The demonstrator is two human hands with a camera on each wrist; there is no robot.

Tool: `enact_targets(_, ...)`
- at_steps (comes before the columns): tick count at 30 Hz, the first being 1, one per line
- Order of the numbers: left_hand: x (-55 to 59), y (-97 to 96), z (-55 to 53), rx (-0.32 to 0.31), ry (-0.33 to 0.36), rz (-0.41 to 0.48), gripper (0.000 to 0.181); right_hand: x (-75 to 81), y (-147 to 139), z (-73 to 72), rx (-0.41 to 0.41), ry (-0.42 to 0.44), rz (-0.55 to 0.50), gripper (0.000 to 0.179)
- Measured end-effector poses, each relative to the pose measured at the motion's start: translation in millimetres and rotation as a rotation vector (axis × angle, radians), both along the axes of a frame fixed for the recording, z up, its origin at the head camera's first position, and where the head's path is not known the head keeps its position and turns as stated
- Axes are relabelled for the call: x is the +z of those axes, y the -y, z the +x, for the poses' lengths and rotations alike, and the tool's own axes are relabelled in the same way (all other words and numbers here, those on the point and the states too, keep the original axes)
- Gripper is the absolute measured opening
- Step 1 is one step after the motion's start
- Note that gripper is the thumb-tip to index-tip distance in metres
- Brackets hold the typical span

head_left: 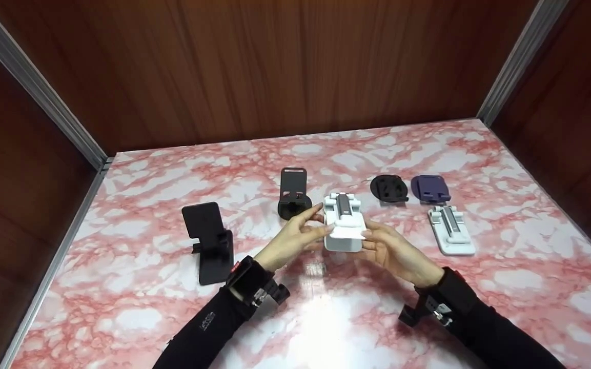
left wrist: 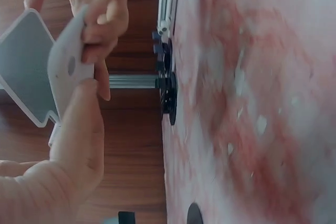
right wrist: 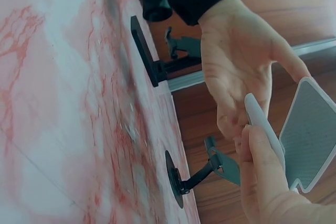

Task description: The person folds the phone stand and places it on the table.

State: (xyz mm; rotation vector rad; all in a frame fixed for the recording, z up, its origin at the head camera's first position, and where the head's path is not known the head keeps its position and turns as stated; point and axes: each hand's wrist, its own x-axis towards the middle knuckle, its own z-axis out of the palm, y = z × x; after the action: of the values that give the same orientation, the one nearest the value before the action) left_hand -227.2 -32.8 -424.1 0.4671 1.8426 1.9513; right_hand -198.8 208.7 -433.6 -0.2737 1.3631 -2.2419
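Observation:
Both hands hold a white folding phone stand (head_left: 344, 243) above the table, in front of the body. From the left, my left hand (head_left: 298, 233) grips its edge, thumb on the near face. My right hand (head_left: 393, 251) pinches the opposite lower edge with thumb and fingers. In the left wrist view the stand's base (left wrist: 68, 66) stands at an angle to its grey-padded panel (left wrist: 26, 66), partly unfolded. The right wrist view shows the same padded panel (right wrist: 310, 140) tilted beyond the base, with my left hand's palm (right wrist: 236, 56) facing that camera.
Left on the marbled table (head_left: 141, 318) stands an unfolded black phone stand (head_left: 205, 223). Behind the hands is a round-based black stand (head_left: 293, 182). To the right lie a folded round black stand (head_left: 389, 188), a purple one (head_left: 431, 188) and another white stand (head_left: 456, 248). Wooden panels (head_left: 295, 72) enclose the table.

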Motion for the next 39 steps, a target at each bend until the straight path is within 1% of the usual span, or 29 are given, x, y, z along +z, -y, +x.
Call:
enact_targets(2,-1.4,-0.4,0.2,-0.008,0.034,0.041,0.074,1.2,0.2,1.0,-0.017,0.008,0.03,0.066)
enact_targets(4,-2.6,-0.4,0.6,-0.014,0.045,0.06,0.073,2.2,0.1,2.3,-0.03,0.018,0.055,0.073)
enact_targets(8,-4.6,0.4,1.1,-0.025,0.056,0.079,0.07,3.9,-0.6,4.6,-0.037,0.027,0.083,0.078)
enact_targets(12,-6.5,1.2,1.6,-0.023,0.069,0.09,0.07,3.7,-0.4,4.2,-0.023,0.022,0.07,0.079)
enact_targets(18,-8.0,0.7,3.6,-0.014,0.092,0.128,0.071,0.4,0.6,-0.2,0.017,-0.01,0.043,0.077)
enact_targets(22,-9.1,0.3,4.3,-0.002,0.111,0.134,0.072,-0.8,1.1,-0.6,0.017,-0.018,0.054,0.077)
enact_targets(26,-10.2,1.0,5.0,0.007,0.115,0.127,0.072,-1.5,1.8,-0.5,0.019,-0.031,0.062,0.077)
enact_targets(34,-14.0,2.6,6.2,0.005,0.11,0.123,0.073,-3.9,2.4,-1.3,0.059,-0.069,0.063,0.074)
enact_targets(39,-15.4,3.8,7.8,0.005,0.107,0.12,0.072,-5.2,3.0,-0.5,0.052,-0.068,0.09,0.075)
